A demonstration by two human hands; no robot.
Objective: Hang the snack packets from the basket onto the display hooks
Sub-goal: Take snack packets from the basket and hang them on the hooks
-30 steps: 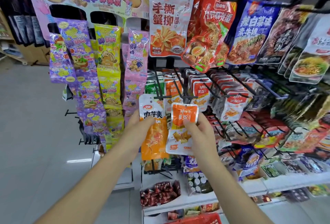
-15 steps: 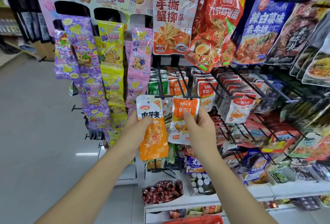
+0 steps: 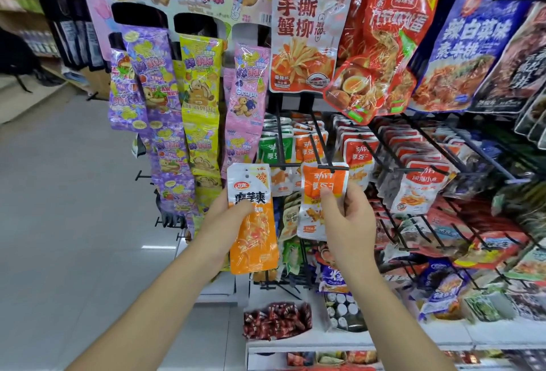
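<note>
A person's right-hand grip (image 3: 345, 217) pinches a small orange-and-white packet (image 3: 313, 181) at its middle. The packet's top edge is raised to the crossbar tip of a black display hook (image 3: 332, 167), apparently so its punched hole can slide on. Whether the hole has caught is hard to tell. The left-hand grip (image 3: 226, 221) clasps a taller orange packet (image 3: 254, 237) just beside it, probably held ready as the next to hang. The basket is out of view.
</note>
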